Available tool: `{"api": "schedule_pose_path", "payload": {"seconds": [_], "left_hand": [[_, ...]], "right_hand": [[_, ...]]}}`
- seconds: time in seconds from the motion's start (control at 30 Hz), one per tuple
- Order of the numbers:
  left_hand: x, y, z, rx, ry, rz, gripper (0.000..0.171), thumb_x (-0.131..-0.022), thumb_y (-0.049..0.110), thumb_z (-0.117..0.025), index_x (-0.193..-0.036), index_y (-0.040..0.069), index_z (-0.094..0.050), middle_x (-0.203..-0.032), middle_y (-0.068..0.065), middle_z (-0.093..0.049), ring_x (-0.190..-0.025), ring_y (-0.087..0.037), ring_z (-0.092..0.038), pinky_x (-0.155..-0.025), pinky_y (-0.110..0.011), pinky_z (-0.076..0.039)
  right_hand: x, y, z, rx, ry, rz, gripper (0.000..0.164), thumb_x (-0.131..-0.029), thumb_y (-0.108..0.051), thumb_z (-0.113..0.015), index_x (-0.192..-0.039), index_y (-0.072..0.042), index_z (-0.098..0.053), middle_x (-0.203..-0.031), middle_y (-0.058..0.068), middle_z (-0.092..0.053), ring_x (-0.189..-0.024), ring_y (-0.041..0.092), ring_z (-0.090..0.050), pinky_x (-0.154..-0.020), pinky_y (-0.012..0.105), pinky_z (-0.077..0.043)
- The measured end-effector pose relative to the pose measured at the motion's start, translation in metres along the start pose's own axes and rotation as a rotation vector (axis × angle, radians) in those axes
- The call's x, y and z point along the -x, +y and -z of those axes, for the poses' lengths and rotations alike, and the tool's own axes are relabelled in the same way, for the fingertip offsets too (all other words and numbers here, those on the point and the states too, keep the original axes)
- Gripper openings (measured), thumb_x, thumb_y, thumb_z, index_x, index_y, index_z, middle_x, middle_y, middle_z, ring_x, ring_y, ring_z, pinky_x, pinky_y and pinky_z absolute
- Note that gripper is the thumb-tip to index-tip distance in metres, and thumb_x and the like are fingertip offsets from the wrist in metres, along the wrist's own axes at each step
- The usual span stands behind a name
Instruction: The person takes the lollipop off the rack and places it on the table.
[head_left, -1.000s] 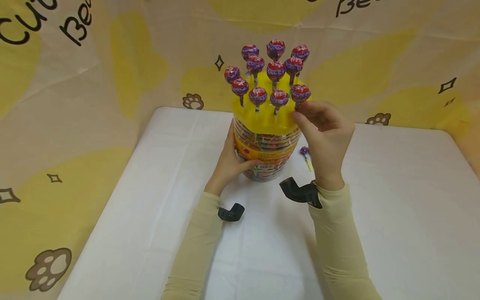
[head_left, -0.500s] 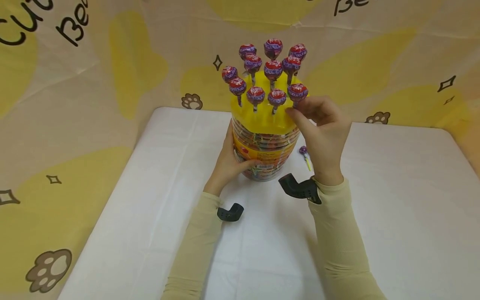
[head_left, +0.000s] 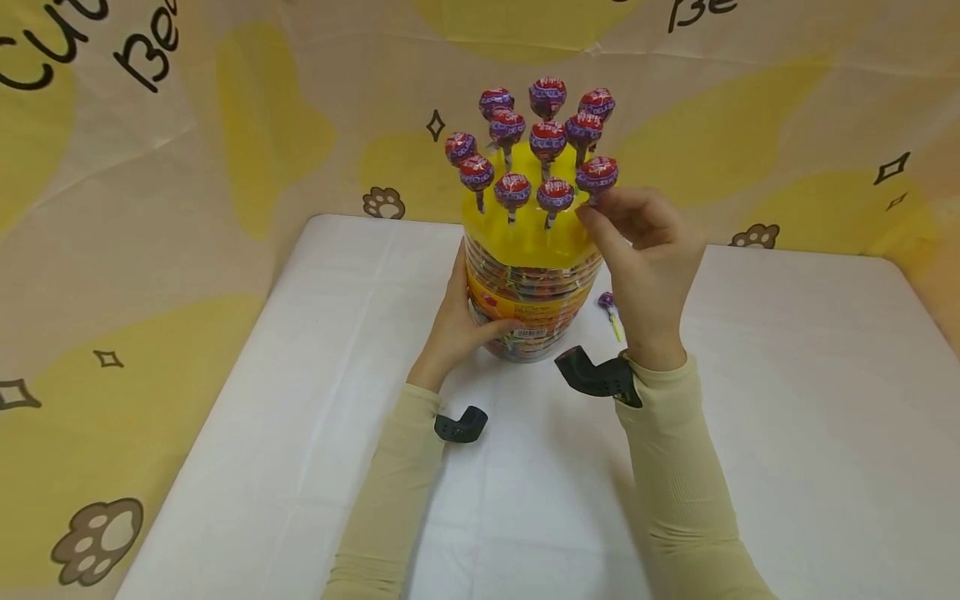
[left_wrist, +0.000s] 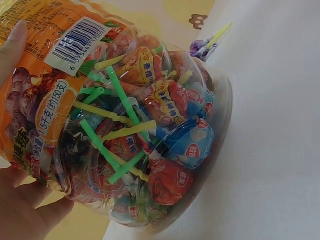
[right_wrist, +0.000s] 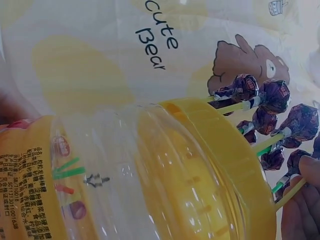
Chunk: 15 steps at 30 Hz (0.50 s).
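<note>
A clear ribbed candy jar [head_left: 551, 308] with a yellow lid [head_left: 525, 246] stands on the table. Several lollipops [head_left: 513, 192] in purple-and-red wrappers stick up from the lid. My left hand [head_left: 456, 333] holds the jar low on its left side, thumb across the front by the barcode label [left_wrist: 77, 45]. With thumb and forefinger, my right hand [head_left: 654, 262] pinches the lollipop [head_left: 597, 175] at the lid's front right corner, just below its head. In the right wrist view its yellow stick [right_wrist: 291, 193] reaches the lid's top. Wrapped lollipops [left_wrist: 170, 180] fill the jar's lower part.
A loose lollipop [head_left: 609, 313] with a yellow stick lies on the white table [head_left: 525, 500], right of the jar, close to my right wrist. Behind the table hangs a yellow-and-beige patterned cloth [head_left: 360, 100]. Each wrist wears a black camera mount [head_left: 596, 375].
The pinched lollipop and my right fingertips have risen slightly relative to the lid over the last half second. My left hand and the jar stay put.
</note>
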<state>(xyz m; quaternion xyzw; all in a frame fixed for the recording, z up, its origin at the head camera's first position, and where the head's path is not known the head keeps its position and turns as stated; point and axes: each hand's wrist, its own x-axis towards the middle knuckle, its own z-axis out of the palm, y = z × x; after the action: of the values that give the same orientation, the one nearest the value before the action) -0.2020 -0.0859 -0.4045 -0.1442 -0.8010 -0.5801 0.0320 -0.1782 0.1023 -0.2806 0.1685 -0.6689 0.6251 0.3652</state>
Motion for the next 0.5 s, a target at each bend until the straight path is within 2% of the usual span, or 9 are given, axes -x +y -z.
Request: {"api": "schedule_pose_path", "payload": {"seconds": [0.13,0.33,0.5], "left_hand": [[0.0,0.0,0.0,0.0,0.0,0.0,0.117,-0.074,0.022,-0.082,-0.151,0.034,0.005,-0.153,0.003,-0.021,-0.138,-0.015,-0.024,-0.114,-0.046,-0.02],[0.0,0.0,0.0,-0.002,-0.001,-0.003,0.117,-0.074,0.022,-0.082,-0.151,0.034,0.005,-0.154,0.004,-0.02,-0.138,-0.015,-0.024,-0.114,-0.046,-0.02],[0.0,0.0,0.0,-0.006,-0.001,-0.011,0.118,-0.073,0.021,-0.082,-0.151,0.033,0.005,-0.154,0.003,-0.02,-0.138,-0.016,-0.024,-0.114,-0.045,-0.02]], "right_hand": [[0.0,-0.002,0.002,-0.05,0.021,-0.012,0.01,-0.082,0.003,-0.07,-0.09,0.009,-0.07,-0.089,0.012,-0.068,-0.082,0.025,-0.065,-0.081,0.031,-0.055],[0.001,-0.002,0.009,-0.126,0.035,-0.088,0.008,-0.082,0.003,-0.07,-0.089,0.007,-0.071,-0.091,0.014,-0.068,-0.084,0.028,-0.064,-0.083,0.031,-0.055],[0.003,0.001,0.015,-0.189,0.035,-0.133,0.009,-0.081,0.002,-0.07,-0.089,0.007,-0.071,-0.09,0.014,-0.069,-0.079,0.026,-0.063,-0.078,0.028,-0.056]]}}
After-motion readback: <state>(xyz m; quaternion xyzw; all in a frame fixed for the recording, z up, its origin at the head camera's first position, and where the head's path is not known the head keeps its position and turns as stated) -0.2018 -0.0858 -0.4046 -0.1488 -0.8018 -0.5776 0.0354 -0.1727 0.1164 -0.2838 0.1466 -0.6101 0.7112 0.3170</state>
